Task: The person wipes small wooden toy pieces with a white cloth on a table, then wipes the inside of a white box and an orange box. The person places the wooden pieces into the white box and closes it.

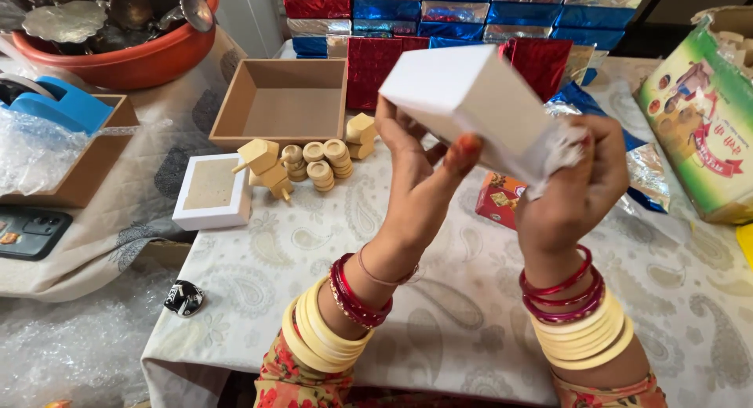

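Item: 1 white box (463,94), raised above the table (471,314). My left hand (412,181) grips its near edge; my right hand (576,188) pinches 1 corner through tissue (553,153). Judged light, stiff, crushable; best held at edges.

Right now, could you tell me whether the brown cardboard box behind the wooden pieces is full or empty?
Empty. The brown cardboard box stands open-topped on the table, and its bare floor and inner walls show, with nothing inside. The wooden pieces lie outside, in front of it.

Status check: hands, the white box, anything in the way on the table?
Both hands up: left hand and right hand in a grip on the white box. Box held above the table. Small red packet directly beneath.
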